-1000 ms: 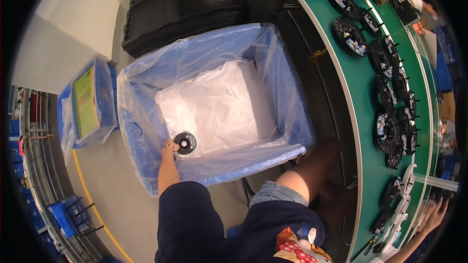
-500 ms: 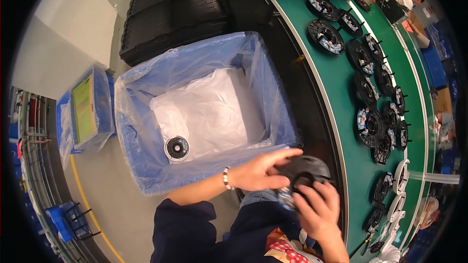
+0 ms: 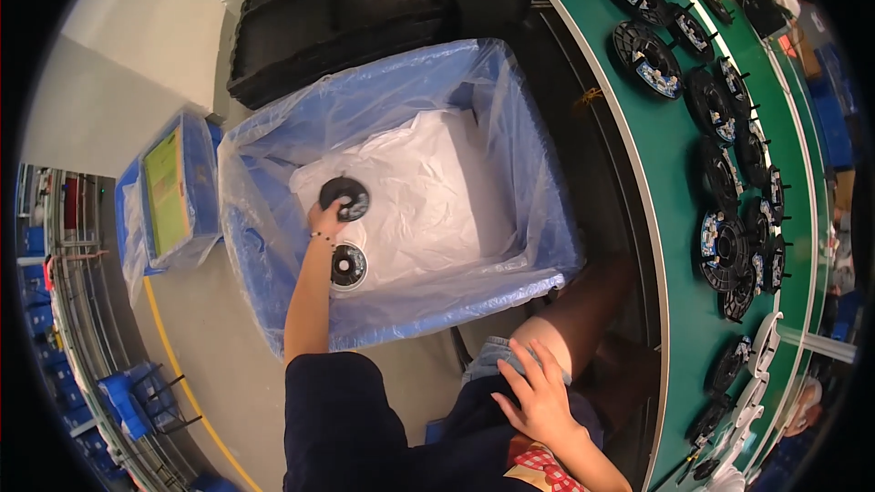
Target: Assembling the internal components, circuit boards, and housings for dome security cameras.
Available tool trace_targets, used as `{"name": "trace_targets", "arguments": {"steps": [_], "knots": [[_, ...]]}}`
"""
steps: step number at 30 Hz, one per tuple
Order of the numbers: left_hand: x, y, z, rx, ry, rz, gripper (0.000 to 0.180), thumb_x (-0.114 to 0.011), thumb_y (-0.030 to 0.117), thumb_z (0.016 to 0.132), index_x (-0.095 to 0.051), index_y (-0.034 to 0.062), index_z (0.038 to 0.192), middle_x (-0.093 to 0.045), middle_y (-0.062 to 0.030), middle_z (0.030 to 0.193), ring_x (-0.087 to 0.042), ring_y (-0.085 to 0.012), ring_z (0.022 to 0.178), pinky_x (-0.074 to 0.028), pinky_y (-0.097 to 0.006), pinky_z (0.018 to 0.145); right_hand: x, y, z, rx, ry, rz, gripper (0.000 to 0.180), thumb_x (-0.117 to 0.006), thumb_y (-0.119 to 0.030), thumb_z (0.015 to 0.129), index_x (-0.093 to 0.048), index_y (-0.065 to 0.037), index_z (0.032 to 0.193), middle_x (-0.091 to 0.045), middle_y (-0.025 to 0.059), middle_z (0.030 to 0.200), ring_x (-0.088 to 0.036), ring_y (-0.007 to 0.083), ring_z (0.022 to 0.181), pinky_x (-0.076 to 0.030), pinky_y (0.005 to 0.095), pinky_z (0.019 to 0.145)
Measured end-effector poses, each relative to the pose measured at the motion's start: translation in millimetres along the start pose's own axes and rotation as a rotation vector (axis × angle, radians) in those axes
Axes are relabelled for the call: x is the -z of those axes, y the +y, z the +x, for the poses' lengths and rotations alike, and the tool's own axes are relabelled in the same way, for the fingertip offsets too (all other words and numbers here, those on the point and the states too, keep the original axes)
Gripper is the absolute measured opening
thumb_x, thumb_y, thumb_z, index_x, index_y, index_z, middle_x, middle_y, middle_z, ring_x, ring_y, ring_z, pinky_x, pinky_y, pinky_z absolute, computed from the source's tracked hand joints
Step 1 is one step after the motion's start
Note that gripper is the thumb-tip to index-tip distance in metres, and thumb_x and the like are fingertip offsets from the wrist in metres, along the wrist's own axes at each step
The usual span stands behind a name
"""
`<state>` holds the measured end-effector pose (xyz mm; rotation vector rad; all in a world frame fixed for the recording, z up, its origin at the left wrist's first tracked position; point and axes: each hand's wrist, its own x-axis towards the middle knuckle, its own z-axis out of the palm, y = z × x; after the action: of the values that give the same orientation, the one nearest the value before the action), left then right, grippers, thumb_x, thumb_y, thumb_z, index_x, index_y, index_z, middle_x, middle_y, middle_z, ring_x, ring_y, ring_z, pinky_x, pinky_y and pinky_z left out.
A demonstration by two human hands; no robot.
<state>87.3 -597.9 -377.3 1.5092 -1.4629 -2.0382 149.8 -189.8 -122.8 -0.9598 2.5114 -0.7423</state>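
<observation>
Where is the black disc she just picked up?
In the head view, the left hand holds the black disc inside the blue lined bin, just above another disc on the white sheet.

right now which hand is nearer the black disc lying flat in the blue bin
Left. The left hand is inside the bin just above the lying disc, holding another disc; the right hand rests on the lap.

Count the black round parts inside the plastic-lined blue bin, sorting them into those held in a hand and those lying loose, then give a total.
Black disc held by the left hand against the white sheet: 1
Black disc lying loose in the blue bin: 1
Total: 2
</observation>
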Motion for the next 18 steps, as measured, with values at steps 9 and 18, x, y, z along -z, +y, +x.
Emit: {"name": "trace_targets", "arguments": {"steps": [9, 18], "knots": [[76.3, -81.7, 71.3, 0.111, 0.188, -0.392, 0.046, -0.033, -0.011, 0.070, -0.043, 0.0045, 0.112, -0.049, -0.0168, 0.106, -0.056, -0.0277, 0.088, -0.051, -0.038, 0.072, -2.5, 23.0, -21.7, -0.312, 0.054, -0.085, 0.045, -0.069, -0.011, 0.059, -0.054, -0.003, 0.100, -0.040, 0.0175, 0.122, -0.035, 0.0398, 0.113, -0.033, 0.0433, 0.091], [110.5, -136.4, 130.0, -0.051, 0.503, 0.464, 0.045, -0.049, 0.007, 0.062, -0.048, -0.0161, 0.100, -0.053, -0.0294, 0.101, -0.053, -0.0366, 0.097, -0.042, -0.036, 0.082, -2.2, 17.1, -33.5, -0.396, 0.119, -0.108, 0.046, -0.069, -0.009, 0.059, -0.054, -0.002, 0.102, -0.041, 0.0180, 0.122, -0.035, 0.0384, 0.114, -0.033, 0.0427, 0.092]]}}
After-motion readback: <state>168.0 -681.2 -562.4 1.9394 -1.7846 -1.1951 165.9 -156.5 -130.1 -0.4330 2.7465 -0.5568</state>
